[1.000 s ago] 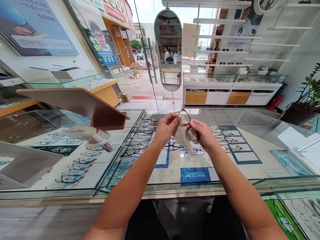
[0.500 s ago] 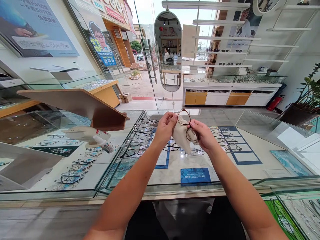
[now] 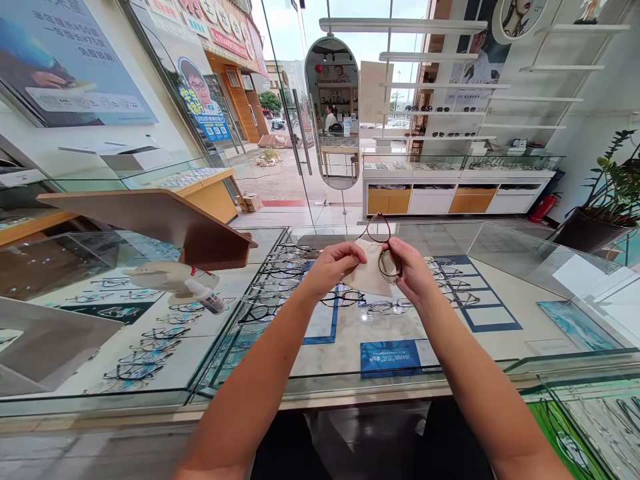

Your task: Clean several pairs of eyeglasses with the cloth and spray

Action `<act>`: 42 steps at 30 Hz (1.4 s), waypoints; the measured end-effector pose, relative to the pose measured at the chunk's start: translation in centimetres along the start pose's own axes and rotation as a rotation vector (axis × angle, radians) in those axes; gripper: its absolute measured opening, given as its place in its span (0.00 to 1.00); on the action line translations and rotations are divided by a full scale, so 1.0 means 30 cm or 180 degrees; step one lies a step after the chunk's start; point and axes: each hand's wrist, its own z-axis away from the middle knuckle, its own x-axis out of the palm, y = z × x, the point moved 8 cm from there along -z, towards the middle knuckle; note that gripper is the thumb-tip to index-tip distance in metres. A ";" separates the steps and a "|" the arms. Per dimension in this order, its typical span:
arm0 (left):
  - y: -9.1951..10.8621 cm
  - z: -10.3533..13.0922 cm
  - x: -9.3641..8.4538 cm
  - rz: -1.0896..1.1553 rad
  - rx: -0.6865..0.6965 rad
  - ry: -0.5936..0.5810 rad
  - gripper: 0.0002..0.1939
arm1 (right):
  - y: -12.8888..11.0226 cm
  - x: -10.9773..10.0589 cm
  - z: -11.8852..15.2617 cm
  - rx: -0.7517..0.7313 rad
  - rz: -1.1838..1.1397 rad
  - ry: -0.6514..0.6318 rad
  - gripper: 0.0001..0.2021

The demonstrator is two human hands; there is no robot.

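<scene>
My right hand (image 3: 411, 270) grips a pair of dark reddish-brown round-rimmed eyeglasses (image 3: 379, 228) near one lens, holding them up on edge above the glass counter. A beige cleaning cloth (image 3: 369, 272) is pinched in the fingers of my left hand (image 3: 336, 267) and hangs down beside the glasses. One rim stands above the cloth, the other in front of its right part. Under both hands, several spectacle frames (image 3: 345, 297) lie inside the glass display case (image 3: 345, 363).
On the left counter are a brown wooden stand (image 3: 217, 250) and a white spray bottle (image 3: 206, 297). A blue card (image 3: 391, 360) lies in the case near its front edge. Across the room stand an oval mirror (image 3: 333, 110) and a potted plant (image 3: 583, 230).
My left hand has moved slightly away from the glasses and lower, off the upper rim. The cloth now spreads flatter between the hands. The glasses have shifted a little to the right.
</scene>
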 end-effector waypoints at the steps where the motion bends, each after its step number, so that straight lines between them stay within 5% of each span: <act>1: -0.007 0.000 -0.006 0.0009 -0.0098 0.0028 0.09 | -0.004 -0.008 -0.003 -0.0048 -0.0036 0.0074 0.20; 6: -0.009 -0.001 -0.077 0.0404 -0.0209 0.0572 0.17 | -0.061 -0.066 -0.009 -0.0462 -0.0169 0.0545 0.20; 10: 0.027 0.001 -0.102 0.0628 0.0219 0.0747 0.26 | -0.097 -0.048 0.006 -0.0725 0.0240 0.0335 0.19; 17: 0.041 0.012 0.027 0.0871 0.0528 0.0122 0.43 | -0.129 0.063 0.102 -0.2074 0.2969 0.0374 0.09; 20: 0.030 0.019 0.013 0.0665 0.0651 0.0543 0.39 | -0.131 0.067 0.116 -0.2286 0.3351 0.0572 0.06; 24: 0.026 0.050 -0.057 -0.0199 0.0864 0.1463 0.27 | -0.130 0.041 0.106 -0.2018 0.2802 0.0590 0.09; 30: -0.006 0.033 -0.033 -0.0288 0.0516 0.0905 0.52 | -0.074 0.037 0.062 -0.1150 0.1588 0.0125 0.15; 37: 0.027 0.031 -0.004 -0.0344 0.0364 0.0423 0.37 | -0.049 -0.008 0.022 -0.0347 0.0338 0.0090 0.19; 42: 0.055 0.045 0.018 -0.0098 0.0537 0.0133 0.32 | -0.020 0.043 0.039 0.0319 -0.0207 -0.0462 0.20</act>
